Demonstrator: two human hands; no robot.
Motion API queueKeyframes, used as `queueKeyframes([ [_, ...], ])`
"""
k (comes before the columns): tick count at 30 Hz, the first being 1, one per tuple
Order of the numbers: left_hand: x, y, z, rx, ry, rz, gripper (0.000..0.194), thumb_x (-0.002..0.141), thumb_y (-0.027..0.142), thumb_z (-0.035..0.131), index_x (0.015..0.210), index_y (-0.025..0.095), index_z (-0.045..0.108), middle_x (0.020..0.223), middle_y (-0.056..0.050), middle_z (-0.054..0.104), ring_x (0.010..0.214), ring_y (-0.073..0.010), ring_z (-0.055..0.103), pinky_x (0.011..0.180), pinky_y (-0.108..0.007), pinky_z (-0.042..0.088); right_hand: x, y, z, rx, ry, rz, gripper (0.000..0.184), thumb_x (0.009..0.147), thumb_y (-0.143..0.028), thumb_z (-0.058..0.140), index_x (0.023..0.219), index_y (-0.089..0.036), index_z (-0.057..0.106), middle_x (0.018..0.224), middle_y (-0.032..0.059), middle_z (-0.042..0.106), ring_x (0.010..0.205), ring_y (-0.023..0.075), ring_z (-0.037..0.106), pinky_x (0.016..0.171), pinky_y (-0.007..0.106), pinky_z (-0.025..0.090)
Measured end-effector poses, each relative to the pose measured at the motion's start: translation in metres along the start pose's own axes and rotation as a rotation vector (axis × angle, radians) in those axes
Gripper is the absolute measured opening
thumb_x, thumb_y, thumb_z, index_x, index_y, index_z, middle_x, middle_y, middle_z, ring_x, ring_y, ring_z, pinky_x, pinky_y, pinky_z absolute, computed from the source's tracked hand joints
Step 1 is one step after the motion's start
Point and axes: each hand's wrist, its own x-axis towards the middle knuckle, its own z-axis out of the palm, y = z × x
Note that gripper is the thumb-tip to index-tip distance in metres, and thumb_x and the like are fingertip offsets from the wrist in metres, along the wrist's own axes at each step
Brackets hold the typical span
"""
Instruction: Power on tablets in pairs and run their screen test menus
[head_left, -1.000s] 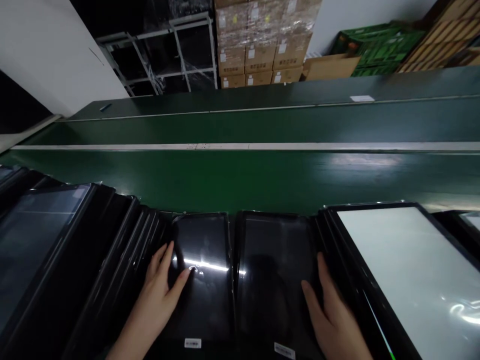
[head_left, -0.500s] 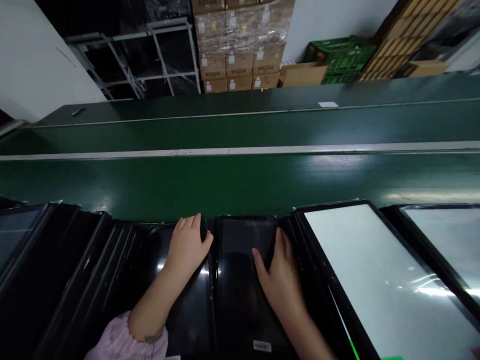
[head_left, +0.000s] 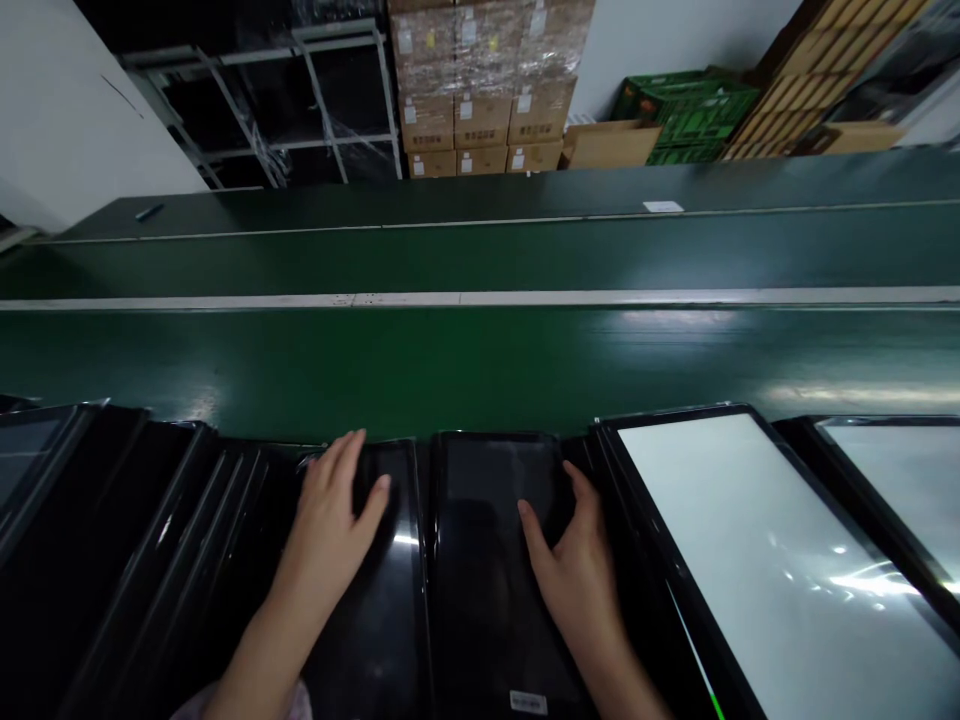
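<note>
**A:** What did the left hand (head_left: 328, 530) have under it?

**B:** A glossy black display panel (head_left: 394, 620), just left of centre. The hand lay open on its face, fingers spread toward the far short edge, nothing closed around it.

**A:** And the right hand (head_left: 574, 580)?

**B:** Open too, as far as I could tell. Thumb and fingers stood apart on a second black panel (head_left: 487, 560), the fingertips close to its right long edge. A barcode sticker (head_left: 528, 702) marked that panel's near end.

**A:** How did the two panels lie?

**B:** Side by side, a narrow gap between them. Their long axes ran from the person out toward the green conveyor belt (head_left: 480, 370), with the far short edges along the belt's near edge. Each hand sat over its own panel, the left one nearer the gap's left side, the right one just across it.

**A:** What was beside them?

**B:** A row of dark panels (head_left: 150, 520) to the left, and a pale-faced panel (head_left: 772, 570) to the right. Cardboard cartons (head_left: 480, 90) stood stacked beyond the belt.
</note>
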Motion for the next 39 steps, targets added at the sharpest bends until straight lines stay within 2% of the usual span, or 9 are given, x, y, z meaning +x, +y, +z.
queueKeyframes([
  [3,-0.046,-0.032,-0.015,-0.154,0.054,-0.317,0.079,0.093,0.066,0.043,0.157,0.019,0.035,0.164,-0.012,0.035,0.151,-0.0325,0.03,0.123,-0.055,0.026,0.001,0.002,-0.001,0.021,-0.027,0.007,0.07,0.096,-0.054,0.051,0.15,-0.012,0.036,0.148,0.0229,0.048,0.136,0.035,0.05,0.107,0.053,0.047],
  [7,-0.088,-0.068,-0.016,-0.373,-0.067,-0.584,0.085,0.091,0.071,0.046,0.161,0.026,0.026,0.168,-0.007,0.025,0.154,-0.0303,0.023,0.125,-0.054,0.018,0.008,0.004,-0.003,0.012,-0.033,-0.022,0.072,0.095,-0.053,0.053,0.151,-0.012,0.035,0.15,0.0225,0.046,0.138,0.0357,0.048,0.108,0.055,0.046],
  [11,-0.088,-0.085,-0.01,-0.619,0.006,-0.567,0.07,0.093,0.063,0.052,0.15,0.023,0.049,0.161,-0.007,0.043,0.15,-0.0261,0.033,0.125,-0.042,0.023,-0.001,-0.005,-0.006,-0.035,-0.02,-0.119,0.07,0.096,-0.047,0.054,0.153,-0.011,0.035,0.148,0.0242,0.046,0.143,0.039,0.04,0.111,0.064,0.04],
  [15,-0.078,-0.086,-0.007,-0.801,0.108,-0.529,0.06,0.091,0.056,0.062,0.143,0.026,0.058,0.156,-0.004,0.05,0.148,-0.026,0.037,0.123,-0.039,0.027,-0.05,-0.027,-0.005,-0.114,-0.175,-0.37,0.029,0.099,-0.033,0.053,0.121,-0.023,0.066,0.149,0.0123,0.05,0.151,0.0366,0.025,0.112,0.064,0.042],
  [20,-0.076,-0.071,-0.015,-0.964,0.14,-0.579,0.065,0.086,0.054,0.069,0.144,0.028,0.057,0.153,-0.001,0.052,0.147,-0.0287,0.037,0.12,-0.038,0.032,-0.101,-0.042,0.0,-0.127,-0.424,-0.434,0.035,0.102,-0.028,0.046,0.133,-0.021,0.062,0.164,0.0052,0.032,0.156,0.0359,0.012,0.106,0.053,0.055],
  [27,-0.069,-0.059,-0.02,-1.014,-0.002,-0.544,0.084,0.082,0.052,0.071,0.157,0.029,0.04,0.157,-0.003,0.047,0.145,-0.0314,0.04,0.112,-0.036,0.045,-0.1,-0.035,-0.004,-0.095,-0.569,-0.583,0.053,0.096,-0.016,0.05,0.149,-0.012,0.046,0.164,0.007,0.032,0.156,0.0324,0.005,0.113,0.047,0.048],
  [31,-0.074,-0.064,-0.01,-0.984,0.031,-0.476,0.081,0.083,0.046,0.07,0.156,0.027,0.042,0.161,-0.003,0.041,0.147,-0.0293,0.037,0.115,-0.033,0.04,-0.089,-0.031,-0.011,-0.123,-0.494,-0.606,0.042,0.098,-0.018,0.051,0.139,-0.02,0.057,0.164,0.004,0.032,0.157,0.0338,0.004,0.111,0.053,0.048],
  [36,-0.092,-0.074,0.006,-0.929,0.05,-0.531,0.086,0.083,0.044,0.064,0.16,0.022,0.033,0.162,-0.004,0.039,0.147,-0.0308,0.037,0.118,-0.035,0.036,-0.059,-0.021,-0.032,-0.137,-0.206,-0.562,0.029,0.1,-0.02,0.052,0.127,-0.023,0.064,0.151,0.0093,0.049,0.15,0.0316,0.03,0.106,0.056,0.053],
  [39,-0.1,-0.078,0.012,-0.914,0.061,-0.576,0.094,0.076,0.047,0.069,0.159,0.022,0.034,0.161,-0.004,0.042,0.148,-0.0323,0.035,0.121,-0.036,0.031,-0.046,-0.013,-0.041,-0.203,-0.204,-0.586,0.022,0.1,-0.022,0.054,0.113,-0.024,0.071,0.15,0.0083,0.05,0.151,0.0344,0.028,0.104,0.058,0.054],
])
